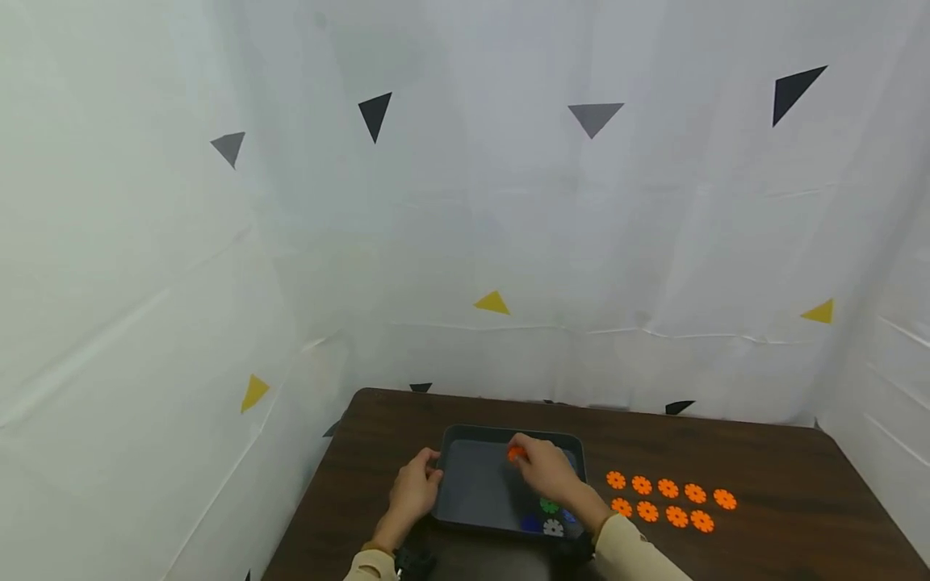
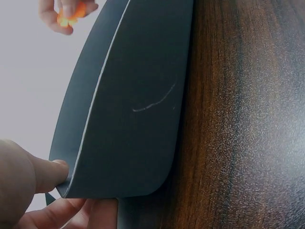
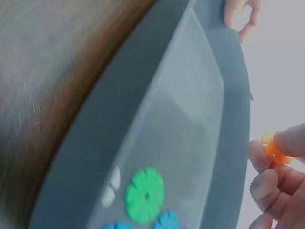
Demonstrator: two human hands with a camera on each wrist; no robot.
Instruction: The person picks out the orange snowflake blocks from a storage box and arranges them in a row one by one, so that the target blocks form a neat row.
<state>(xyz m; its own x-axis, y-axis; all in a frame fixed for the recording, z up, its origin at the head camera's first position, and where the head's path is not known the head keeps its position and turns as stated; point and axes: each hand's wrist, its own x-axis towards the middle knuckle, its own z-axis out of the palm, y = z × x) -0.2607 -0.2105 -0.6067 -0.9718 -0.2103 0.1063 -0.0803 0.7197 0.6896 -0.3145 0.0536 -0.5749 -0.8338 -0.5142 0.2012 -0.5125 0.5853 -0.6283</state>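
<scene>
A dark grey rectangular tray [image 1: 475,488] lies on the table. At its left edge my left hand [image 1: 416,491] pinches the rim; in the left wrist view the thumb [image 2: 50,174] is over the inner side and the fingers are against the outside. My right hand [image 1: 546,471] holds an orange notched plastic disc [image 3: 275,151] between thumb and fingers, above the tray. Inside the tray's right part lie a green disc [image 3: 144,195], a white disc [image 1: 553,528] and blue discs [image 3: 167,221], partly hidden by the right forearm in the head view.
Right of the tray, several orange discs [image 1: 668,488] lie in two rows on the dark wooden table [image 1: 770,484]. White sheeting [image 1: 581,242] with black, grey and yellow triangles hangs behind and at both sides of the table.
</scene>
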